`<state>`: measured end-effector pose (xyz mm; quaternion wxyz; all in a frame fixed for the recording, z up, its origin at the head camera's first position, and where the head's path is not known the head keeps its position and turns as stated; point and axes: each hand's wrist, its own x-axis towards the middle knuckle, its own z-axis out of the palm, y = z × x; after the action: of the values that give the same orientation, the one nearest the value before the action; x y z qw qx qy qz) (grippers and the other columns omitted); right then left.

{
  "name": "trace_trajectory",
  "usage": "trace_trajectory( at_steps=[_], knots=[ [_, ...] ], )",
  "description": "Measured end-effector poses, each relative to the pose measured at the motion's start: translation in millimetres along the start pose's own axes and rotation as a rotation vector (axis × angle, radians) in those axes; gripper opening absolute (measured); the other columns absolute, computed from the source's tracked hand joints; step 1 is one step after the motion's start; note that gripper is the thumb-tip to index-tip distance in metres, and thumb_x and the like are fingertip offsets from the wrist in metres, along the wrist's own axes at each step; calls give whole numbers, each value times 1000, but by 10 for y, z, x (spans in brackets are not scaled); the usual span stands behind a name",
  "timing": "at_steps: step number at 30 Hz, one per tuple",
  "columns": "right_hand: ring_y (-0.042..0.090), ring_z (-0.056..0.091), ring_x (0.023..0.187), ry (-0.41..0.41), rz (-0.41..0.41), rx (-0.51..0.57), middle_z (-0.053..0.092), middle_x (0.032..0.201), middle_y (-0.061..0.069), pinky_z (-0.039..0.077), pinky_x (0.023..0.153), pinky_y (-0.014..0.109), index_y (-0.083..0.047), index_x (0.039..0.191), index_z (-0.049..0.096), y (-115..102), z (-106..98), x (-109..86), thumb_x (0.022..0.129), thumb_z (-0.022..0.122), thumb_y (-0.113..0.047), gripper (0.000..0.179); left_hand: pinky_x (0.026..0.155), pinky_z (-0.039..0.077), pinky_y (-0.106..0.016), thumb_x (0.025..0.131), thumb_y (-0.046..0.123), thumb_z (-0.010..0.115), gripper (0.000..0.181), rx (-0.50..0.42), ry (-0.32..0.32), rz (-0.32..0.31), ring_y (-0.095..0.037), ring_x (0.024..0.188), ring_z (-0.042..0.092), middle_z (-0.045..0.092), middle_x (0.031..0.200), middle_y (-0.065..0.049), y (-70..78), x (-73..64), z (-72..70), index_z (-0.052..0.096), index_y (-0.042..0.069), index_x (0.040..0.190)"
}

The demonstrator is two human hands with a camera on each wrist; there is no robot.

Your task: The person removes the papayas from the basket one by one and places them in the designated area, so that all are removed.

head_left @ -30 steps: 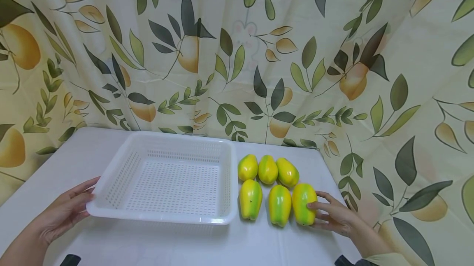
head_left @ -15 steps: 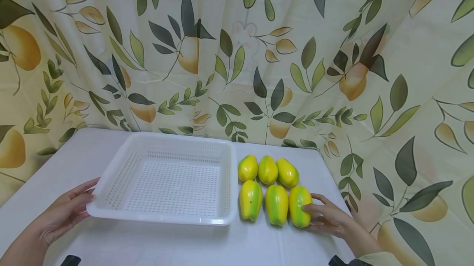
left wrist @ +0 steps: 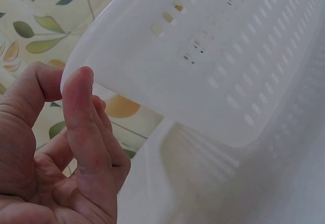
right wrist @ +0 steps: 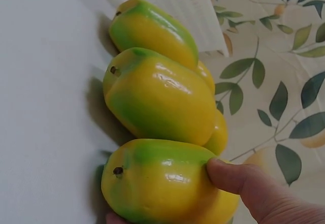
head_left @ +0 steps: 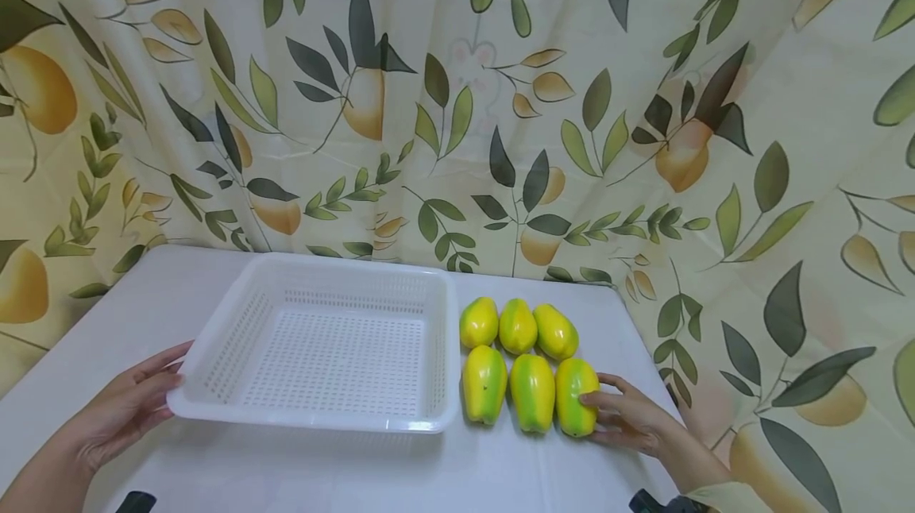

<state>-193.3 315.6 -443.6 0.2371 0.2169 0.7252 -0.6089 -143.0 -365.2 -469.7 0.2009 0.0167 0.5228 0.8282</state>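
My left hand (head_left: 132, 402) pinches the near-left corner of the rim of a white plastic basket (head_left: 307, 416), thumb and fingers on either side of the rim in the left wrist view. Nothing lies in the perforated basket. On its right, several glossy yellow-green papayas stand in two rows. My right hand (head_left: 632, 418) grips the papaya (head_left: 576, 398) at the right end of the front row, its thumb (right wrist: 228, 176) across one side and a fingertip just showing on the other. Close beside that one is the middle papaya (head_left: 532, 394); further left lies another papaya (head_left: 484, 386).
A back row of papayas, including the middle papaya (head_left: 517, 327), sits behind the front ones. White cloth covers the table (head_left: 322, 473). A curtain (head_left: 443, 100) printed with leaves and fruit hangs right behind the table and along its right side.
My right hand has slid its papaya to the left, up against the middle one, which has also shifted slightly left. The left hand and the basket have stayed put.
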Motion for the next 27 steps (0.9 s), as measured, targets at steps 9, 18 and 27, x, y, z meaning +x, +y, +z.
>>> trace_trajectory(
  at_steps=[9,18,27],
  knots=[
    [46,47,119,17,2,-23,28,141,37,56,89,51,2,153,8,-17,22,13,90,69,-17,90,73,60,-25,102,1,41,50,-1,20,-6,-17,96,71,69,111,10,2,-5,-5,70,40,116],
    [47,47,120,12,-2,-33,27,142,38,56,89,51,2,153,7,0,19,46,91,69,-17,90,76,60,-27,103,1,40,50,-7,-2,-2,-17,97,71,69,111,10,-5,-1,-7,70,39,116],
    [47,48,120,24,-3,-49,28,142,37,57,88,50,0,153,10,-12,-7,23,89,71,-19,90,77,60,-26,103,3,42,48,25,22,-13,-14,96,70,69,109,11,10,6,7,70,41,114]
  ],
)
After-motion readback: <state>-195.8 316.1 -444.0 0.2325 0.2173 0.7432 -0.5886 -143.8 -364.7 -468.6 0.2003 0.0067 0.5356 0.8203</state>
